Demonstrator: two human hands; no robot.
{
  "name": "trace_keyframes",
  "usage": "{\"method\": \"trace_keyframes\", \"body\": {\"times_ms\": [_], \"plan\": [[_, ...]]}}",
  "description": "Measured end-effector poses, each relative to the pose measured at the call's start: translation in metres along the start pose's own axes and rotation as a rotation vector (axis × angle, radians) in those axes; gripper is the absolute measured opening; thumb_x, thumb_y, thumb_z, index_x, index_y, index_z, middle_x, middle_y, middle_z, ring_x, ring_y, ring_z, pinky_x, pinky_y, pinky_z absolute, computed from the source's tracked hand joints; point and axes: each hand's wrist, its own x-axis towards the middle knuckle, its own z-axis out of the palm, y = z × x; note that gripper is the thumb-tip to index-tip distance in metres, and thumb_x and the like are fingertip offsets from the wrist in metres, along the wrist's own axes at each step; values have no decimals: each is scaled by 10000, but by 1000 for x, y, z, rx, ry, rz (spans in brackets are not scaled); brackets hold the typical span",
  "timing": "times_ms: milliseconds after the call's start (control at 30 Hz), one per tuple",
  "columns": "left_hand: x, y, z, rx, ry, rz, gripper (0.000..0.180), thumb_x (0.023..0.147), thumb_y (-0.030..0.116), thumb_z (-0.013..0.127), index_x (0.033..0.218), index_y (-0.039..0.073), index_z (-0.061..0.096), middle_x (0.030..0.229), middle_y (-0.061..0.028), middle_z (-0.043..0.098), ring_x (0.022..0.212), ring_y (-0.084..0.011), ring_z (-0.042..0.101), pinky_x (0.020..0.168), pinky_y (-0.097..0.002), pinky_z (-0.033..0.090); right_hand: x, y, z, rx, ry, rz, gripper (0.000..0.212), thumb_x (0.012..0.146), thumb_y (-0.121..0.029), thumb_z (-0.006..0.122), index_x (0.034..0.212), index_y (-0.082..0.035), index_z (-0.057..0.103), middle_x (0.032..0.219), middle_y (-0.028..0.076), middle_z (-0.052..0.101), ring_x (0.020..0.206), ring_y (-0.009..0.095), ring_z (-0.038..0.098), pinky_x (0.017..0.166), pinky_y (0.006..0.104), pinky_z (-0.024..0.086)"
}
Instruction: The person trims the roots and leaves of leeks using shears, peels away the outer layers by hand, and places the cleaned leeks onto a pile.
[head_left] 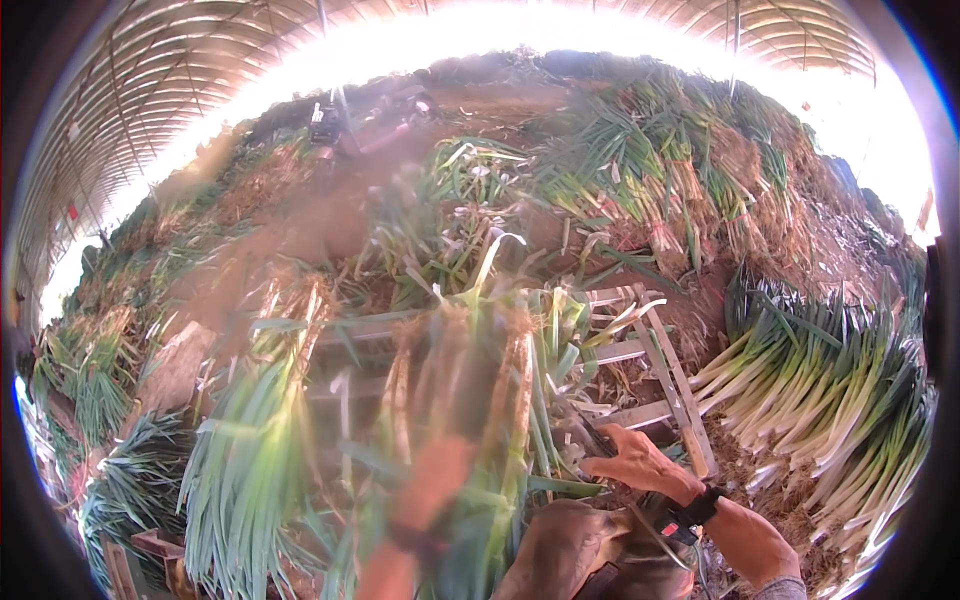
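Blurred by motion, my left hand [440, 475] is over the long green onions [515, 390] lying in front of me, roots pointing away. The blur hides its fingers, so whether it holds any stalks is unclear. My right hand [640, 462] is to the right of these onions, thumb and forefinger curved around a dark thing [582, 432] whose kind I cannot make out. A black band [700, 506] circles the right wrist. Between my arms, my bent knee [560, 545] shows.
A slatted wooden frame [660, 375] is beyond my right hand. Onions with bare white stems [800, 390] are piled at right. An unpeeled bunch [255, 450] lies at left. Tied bundles [690, 180] are heaped at the back, with trimmings [470, 185] on the soil. A thin hose [655, 540] runs near my right wrist.
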Motion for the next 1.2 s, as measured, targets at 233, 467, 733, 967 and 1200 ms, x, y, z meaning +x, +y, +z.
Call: {"method": "trace_keyframes", "body": {"times_ms": [233,467,733,967,1200], "plan": [[-55,62,20,69,130,181,175,843,173,585,996,101,628,901,-95,660,915,-286,645,834,-447,432,-27,-14,-2,-80,-83,23,821,748,-502,718,1300,61,486,1091,271,627,993,349,614,859,406,481],[-117,67,3,338,-87,398,93,815,207,602,859,127,585,804,-72,613,817,-265,625,690,-430,427,-59,-22,-12,-250,-130,-57,606,754,-485,717,947,61,541,738,272,602,693,375,588,663,454,459],[-189,76,-13,81,-504,58,171,850,157,557,992,61,555,933,-151,611,878,-381,614,723,-497,473,-79,-27,-11,-279,-195,-241,576,744,-478,704,903,58,564,729,248,608,718,376,608,668,446,467],[-126,51,41,-95,-182,-84,365,859,347,594,1067,48,601,1102,-181,637,959,-390,614,848,-467,492,-69,-30,-2,-495,-306,-255,552,751,-495,651,864,39,573,726,241,605,730,395,598,692,449,463],[-70,84,53,-226,59,-253,343,845,297,579,1052,23,593,1085,-221,630,1003,-407,593,889,-497,459,-64,-44,0,-526,-261,-208,550,754,-494,643,907,32,592,752,230,634,771,402,620,731,453,470]]}}
